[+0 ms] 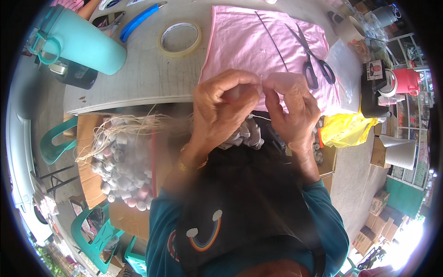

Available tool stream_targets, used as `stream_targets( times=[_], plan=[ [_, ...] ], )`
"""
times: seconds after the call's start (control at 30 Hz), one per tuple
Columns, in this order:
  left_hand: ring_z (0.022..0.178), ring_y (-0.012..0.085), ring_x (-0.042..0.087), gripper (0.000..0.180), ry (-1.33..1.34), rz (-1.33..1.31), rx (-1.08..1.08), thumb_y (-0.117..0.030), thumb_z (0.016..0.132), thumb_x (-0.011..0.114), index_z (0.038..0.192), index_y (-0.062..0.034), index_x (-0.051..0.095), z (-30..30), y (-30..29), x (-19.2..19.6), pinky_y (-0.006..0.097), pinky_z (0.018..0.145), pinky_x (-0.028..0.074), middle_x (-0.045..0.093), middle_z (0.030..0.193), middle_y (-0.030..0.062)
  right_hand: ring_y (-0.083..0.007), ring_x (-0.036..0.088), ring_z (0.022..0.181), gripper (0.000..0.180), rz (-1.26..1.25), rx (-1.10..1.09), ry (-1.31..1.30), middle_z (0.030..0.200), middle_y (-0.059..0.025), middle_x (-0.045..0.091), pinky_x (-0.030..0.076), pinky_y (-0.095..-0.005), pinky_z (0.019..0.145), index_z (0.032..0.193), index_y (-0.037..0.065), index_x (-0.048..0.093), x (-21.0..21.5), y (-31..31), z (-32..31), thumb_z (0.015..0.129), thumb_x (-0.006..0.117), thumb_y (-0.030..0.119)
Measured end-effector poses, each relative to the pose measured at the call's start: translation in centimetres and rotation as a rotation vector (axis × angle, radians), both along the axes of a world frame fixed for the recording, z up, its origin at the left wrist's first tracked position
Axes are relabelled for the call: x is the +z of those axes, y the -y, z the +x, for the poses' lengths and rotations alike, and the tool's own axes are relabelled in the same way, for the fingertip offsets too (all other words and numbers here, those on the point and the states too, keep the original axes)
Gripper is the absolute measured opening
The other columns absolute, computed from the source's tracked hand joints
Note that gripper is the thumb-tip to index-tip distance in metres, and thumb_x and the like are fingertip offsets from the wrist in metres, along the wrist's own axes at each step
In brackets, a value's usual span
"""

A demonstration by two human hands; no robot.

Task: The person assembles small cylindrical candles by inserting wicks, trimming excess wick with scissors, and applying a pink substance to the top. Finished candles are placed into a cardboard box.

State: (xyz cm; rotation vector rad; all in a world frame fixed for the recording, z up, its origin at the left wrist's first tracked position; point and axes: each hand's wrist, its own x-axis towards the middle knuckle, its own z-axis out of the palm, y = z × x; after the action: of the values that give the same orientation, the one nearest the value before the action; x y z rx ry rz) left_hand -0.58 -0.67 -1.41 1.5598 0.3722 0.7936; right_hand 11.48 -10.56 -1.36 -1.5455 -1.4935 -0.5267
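Observation:
My left hand (220, 105) and my right hand (295, 99) meet fingertip to fingertip over the near edge of a pink cloth (235, 46). Both are pinched closed; whatever lies between the tips is too small to make out. Black-handled scissors (306, 46) rest on the cloth beyond my right hand, blades pointing away. Beside them lies a thin dark rod (271, 39). Below my hands, grey-white bundles (249, 134) show partly in front of my dark apron (244, 184).
A tape roll (199, 42), a blue-handled tool (138, 22) and a teal tumbler (85, 41) occupy the table's left. A cardboard box (87, 171) at left holds small white pieces (124, 171) under loose pale strings (115, 131). A yellow plastic bag (346, 130) sits at right.

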Motion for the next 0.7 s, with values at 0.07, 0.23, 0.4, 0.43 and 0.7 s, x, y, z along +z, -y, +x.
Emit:
stream_targets(
  times=[0.07,0.23,0.4,0.43,0.7],
  plan=[
    [0.078,0.0067,0.059,0.009,-0.019,0.079,-0.003,0.005,0.081,0.066,0.089,0.0024,0.067,-0.2,-0.1,0.3,0.021,0.069,0.047,0.067,0.084,0.0034,-0.0236,0.062,0.073,0.029,-0.012,-0.004,0.042,0.083,-0.0069,0.063,0.047,-0.0329,0.063,0.091,0.004,0.061,0.1,0.1,0.1,0.068,0.070,-0.010],
    [0.078,0.0091,0.061,0.010,-0.032,0.169,0.018,0.006,0.081,0.064,0.090,0.0029,0.067,-0.3,0.6,0.8,0.022,0.071,0.048,0.067,0.084,0.0060,-0.0204,0.061,0.069,0.030,-0.003,-0.017,0.118,0.082,-0.0052,0.062,0.045,-0.0332,0.063,0.089,0.005,0.059,0.6,0.4,0.3,0.065,0.069,-0.008],
    [0.064,0.0242,0.061,0.019,0.066,0.487,0.122,0.004,0.075,0.062,0.092,-0.0026,0.068,0.1,0.7,0.7,0.031,0.061,0.048,0.066,0.078,0.0109,-0.0198,0.060,0.067,0.028,0.076,-0.059,0.145,0.079,-0.0049,0.061,0.044,-0.0325,0.063,0.087,0.005,0.059,0.5,0.4,0.3,0.063,0.067,-0.007],
    [0.064,0.0251,0.061,0.022,0.087,0.506,0.119,0.005,0.074,0.062,0.094,-0.0031,0.068,0.2,0.7,0.7,0.031,0.061,0.049,0.065,0.077,0.0108,-0.0198,0.060,0.067,0.028,0.090,-0.062,0.137,0.079,-0.0048,0.061,0.044,-0.0323,0.063,0.087,0.005,0.059,0.5,0.5,0.3,0.062,0.066,-0.007],
    [0.063,0.0258,0.059,0.038,0.010,0.521,-0.012,0.008,0.070,0.059,0.104,-0.0041,0.069,-0.7,0.6,1.7,0.032,0.060,0.048,0.065,0.076,0.0116,-0.0229,0.057,0.067,0.029,0.127,-0.154,-0.033,0.077,-0.0061,0.060,0.045,-0.0316,0.062,0.087,0.003,0.058,0.2,0.8,-0.6,0.061,0.063,-0.009]
  ],
)
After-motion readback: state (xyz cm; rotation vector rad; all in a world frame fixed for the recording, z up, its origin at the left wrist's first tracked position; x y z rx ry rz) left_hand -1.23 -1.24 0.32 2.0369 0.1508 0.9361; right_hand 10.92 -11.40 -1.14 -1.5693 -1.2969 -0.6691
